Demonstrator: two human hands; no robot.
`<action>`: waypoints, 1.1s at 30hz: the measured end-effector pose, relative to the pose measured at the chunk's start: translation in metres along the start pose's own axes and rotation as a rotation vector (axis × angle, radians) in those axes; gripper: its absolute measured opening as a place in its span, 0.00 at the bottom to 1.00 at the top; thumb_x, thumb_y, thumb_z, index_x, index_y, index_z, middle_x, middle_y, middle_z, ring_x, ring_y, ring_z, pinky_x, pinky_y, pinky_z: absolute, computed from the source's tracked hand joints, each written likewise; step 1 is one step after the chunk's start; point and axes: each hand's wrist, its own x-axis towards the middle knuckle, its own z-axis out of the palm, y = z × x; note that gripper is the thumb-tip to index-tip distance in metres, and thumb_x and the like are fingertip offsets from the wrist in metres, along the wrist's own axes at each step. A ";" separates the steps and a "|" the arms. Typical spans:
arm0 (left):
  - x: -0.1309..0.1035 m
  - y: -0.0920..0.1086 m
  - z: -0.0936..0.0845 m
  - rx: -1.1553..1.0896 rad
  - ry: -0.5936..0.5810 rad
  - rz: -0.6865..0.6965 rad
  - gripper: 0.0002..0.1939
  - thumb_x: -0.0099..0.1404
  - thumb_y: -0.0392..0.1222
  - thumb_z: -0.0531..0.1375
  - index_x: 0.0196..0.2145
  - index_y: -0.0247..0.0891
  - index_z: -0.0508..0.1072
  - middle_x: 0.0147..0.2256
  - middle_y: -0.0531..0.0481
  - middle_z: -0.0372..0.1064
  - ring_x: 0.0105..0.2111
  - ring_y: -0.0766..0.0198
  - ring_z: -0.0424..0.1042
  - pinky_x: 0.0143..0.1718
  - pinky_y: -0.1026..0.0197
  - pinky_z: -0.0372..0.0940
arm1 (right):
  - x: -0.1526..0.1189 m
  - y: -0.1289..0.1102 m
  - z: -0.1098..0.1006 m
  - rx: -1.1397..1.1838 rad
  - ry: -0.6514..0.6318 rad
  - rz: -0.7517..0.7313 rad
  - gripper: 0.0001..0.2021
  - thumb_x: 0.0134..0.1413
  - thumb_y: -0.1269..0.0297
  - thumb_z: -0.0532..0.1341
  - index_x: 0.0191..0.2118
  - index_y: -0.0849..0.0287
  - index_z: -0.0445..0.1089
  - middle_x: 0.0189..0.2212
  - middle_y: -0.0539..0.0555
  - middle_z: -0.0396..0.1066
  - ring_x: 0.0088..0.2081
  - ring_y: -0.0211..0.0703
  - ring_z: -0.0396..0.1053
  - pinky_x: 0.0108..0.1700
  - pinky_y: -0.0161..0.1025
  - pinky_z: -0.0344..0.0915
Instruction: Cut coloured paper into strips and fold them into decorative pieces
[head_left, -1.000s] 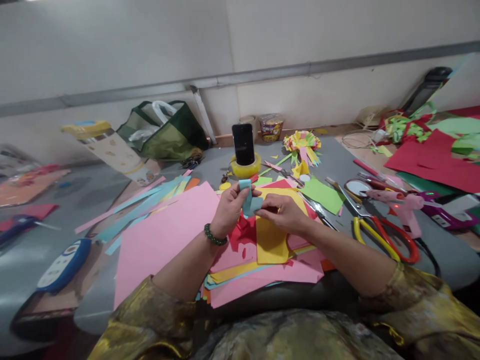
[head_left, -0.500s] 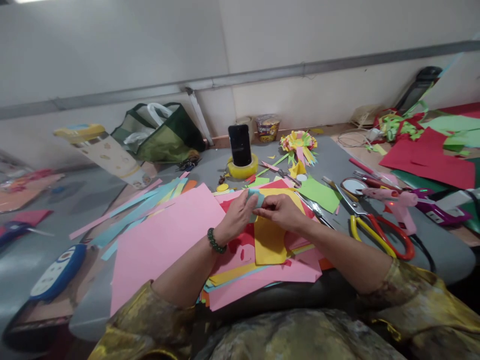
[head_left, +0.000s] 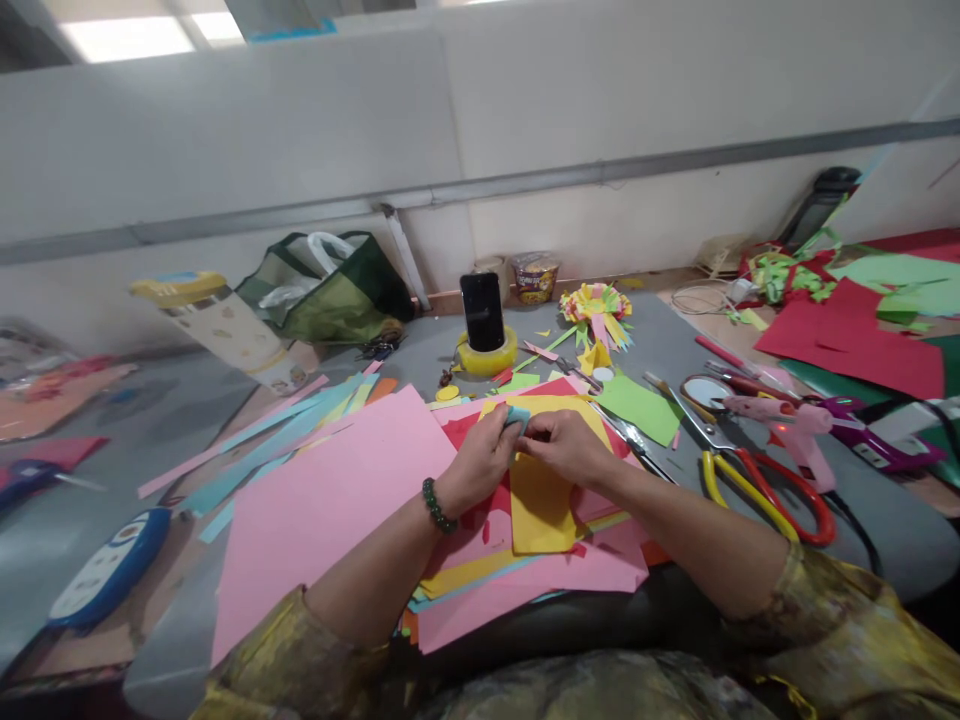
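Closer together than a second ago, the left hand (head_left: 484, 455) and right hand (head_left: 566, 447) now hide most of the blue paper (head_left: 517, 415). Left fingers pinch it, probably so it cannot spring open; right fingertips bunch at its side (whether they grip, I cannot tell). All this is above coloured sheets (head_left: 465, 620) at the worktop's (head_left: 652, 330) near edge. Toward its far edge, a tape roll (head_left: 487, 362) seemingly props the phone (head_left: 482, 315) upright for viewing.
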 end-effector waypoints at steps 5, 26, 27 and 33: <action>0.000 0.004 -0.002 -0.036 0.033 -0.014 0.12 0.65 0.41 0.54 0.23 0.42 0.63 0.23 0.53 0.62 0.23 0.63 0.60 0.26 0.61 0.54 | -0.002 -0.002 -0.007 -0.139 0.062 -0.030 0.16 0.46 0.60 0.65 0.17 0.58 0.60 0.16 0.46 0.61 0.21 0.34 0.56 0.25 0.35 0.48; 0.005 0.010 -0.008 -0.642 -0.013 -0.214 0.17 0.46 0.48 0.71 0.29 0.35 0.73 0.27 0.52 0.70 0.27 0.65 0.72 0.36 0.59 0.71 | 0.003 -0.002 -0.038 0.379 0.418 -0.120 0.12 0.47 0.56 0.66 0.36 0.56 0.72 0.28 0.50 0.72 0.31 0.39 0.69 0.33 0.37 0.68; 0.005 0.010 -0.008 -0.667 0.020 -0.203 0.17 0.46 0.47 0.71 0.28 0.35 0.73 0.26 0.53 0.69 0.27 0.65 0.72 0.36 0.59 0.71 | 0.002 -0.002 -0.039 0.371 0.421 -0.126 0.12 0.47 0.56 0.66 0.37 0.56 0.72 0.28 0.50 0.72 0.31 0.40 0.70 0.32 0.37 0.69; 0.006 0.015 -0.008 -0.762 0.143 -0.150 0.17 0.42 0.47 0.73 0.26 0.35 0.75 0.25 0.54 0.69 0.26 0.66 0.70 0.36 0.56 0.73 | 0.000 -0.005 -0.038 0.329 0.443 -0.151 0.09 0.47 0.59 0.66 0.34 0.56 0.73 0.27 0.50 0.73 0.28 0.39 0.69 0.29 0.35 0.68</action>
